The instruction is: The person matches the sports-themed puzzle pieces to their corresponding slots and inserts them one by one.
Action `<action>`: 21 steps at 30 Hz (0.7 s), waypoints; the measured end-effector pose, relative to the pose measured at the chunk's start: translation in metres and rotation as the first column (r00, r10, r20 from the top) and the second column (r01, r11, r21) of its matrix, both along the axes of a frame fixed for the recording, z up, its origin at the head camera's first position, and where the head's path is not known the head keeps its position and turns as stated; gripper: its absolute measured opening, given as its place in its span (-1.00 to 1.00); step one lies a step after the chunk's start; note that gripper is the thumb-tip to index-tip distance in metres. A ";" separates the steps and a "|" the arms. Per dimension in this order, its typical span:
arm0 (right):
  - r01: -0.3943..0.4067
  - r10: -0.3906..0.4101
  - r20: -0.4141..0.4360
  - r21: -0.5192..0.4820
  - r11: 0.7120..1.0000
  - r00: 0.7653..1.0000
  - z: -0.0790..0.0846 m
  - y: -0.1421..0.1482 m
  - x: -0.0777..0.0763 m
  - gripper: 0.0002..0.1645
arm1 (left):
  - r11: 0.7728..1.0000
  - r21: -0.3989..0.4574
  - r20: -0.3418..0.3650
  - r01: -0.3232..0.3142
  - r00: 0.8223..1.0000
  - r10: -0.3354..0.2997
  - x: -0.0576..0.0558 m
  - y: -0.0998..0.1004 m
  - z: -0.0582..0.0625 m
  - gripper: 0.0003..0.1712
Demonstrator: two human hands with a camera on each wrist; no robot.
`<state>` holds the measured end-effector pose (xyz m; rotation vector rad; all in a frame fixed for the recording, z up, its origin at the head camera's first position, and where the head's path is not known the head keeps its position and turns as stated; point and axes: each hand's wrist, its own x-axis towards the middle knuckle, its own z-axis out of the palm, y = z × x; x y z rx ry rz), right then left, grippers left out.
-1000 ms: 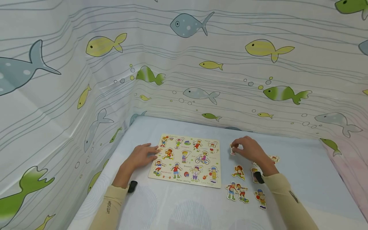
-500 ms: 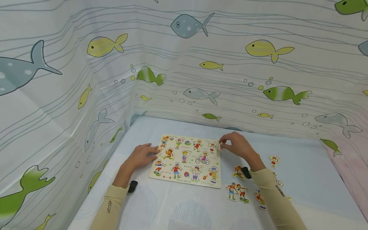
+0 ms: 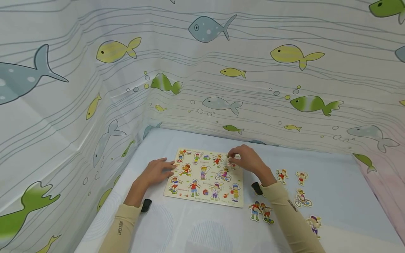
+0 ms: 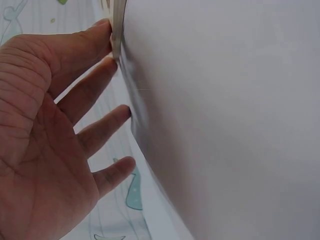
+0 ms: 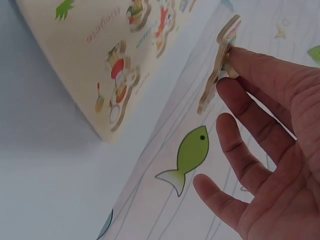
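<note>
A wooden peg-style puzzle board point(image 3: 195, 173) printed with children playing sports lies on the table. My left hand point(image 3: 157, 171) touches the board's left edge, its fingers fairly straight; the left wrist view shows thumb and forefinger tips at the board's edge point(image 4: 118, 30). Above the board's upper right corner, my right hand point(image 3: 248, 159) pinches a small figure-shaped puzzle piece point(image 5: 220, 67) between thumb and forefinger. In the right wrist view the piece is held edge-on and apart from the board point(image 5: 80, 65), its other fingers loosely bent. The picture on the piece is mostly hidden.
Loose figure pieces lie right of the board: a soccer player point(image 3: 282, 175), a racket player point(image 3: 301, 178), a cyclist point(image 3: 302, 199), a purple-trousered figure point(image 3: 314, 225) and a skater pair point(image 3: 255, 211). The right forearm covers others. A fish-print curtain point(image 3: 190, 70) encloses the table.
My right hand has carried the pinched piece leftward, from the table beside the board to over its upper right corner. The left hand has stayed at the left edge.
</note>
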<state>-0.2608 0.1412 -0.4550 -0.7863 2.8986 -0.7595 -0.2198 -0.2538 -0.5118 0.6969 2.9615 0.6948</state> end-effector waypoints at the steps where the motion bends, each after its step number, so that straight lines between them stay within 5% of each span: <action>1: -0.009 0.009 0.003 -0.003 1.000 1.000 0.000 -0.003 0.000 -0.82 | 1.000 -0.003 0.006 -0.002 1.000 0.002 0.000 0.000 0.000 -0.62; 21: -0.103 0.103 0.021 -0.020 0.995 0.994 0.002 -0.046 -0.006 -0.79 | 1.000 -0.008 0.006 0.004 1.000 -0.003 0.001 -0.001 0.001 -0.64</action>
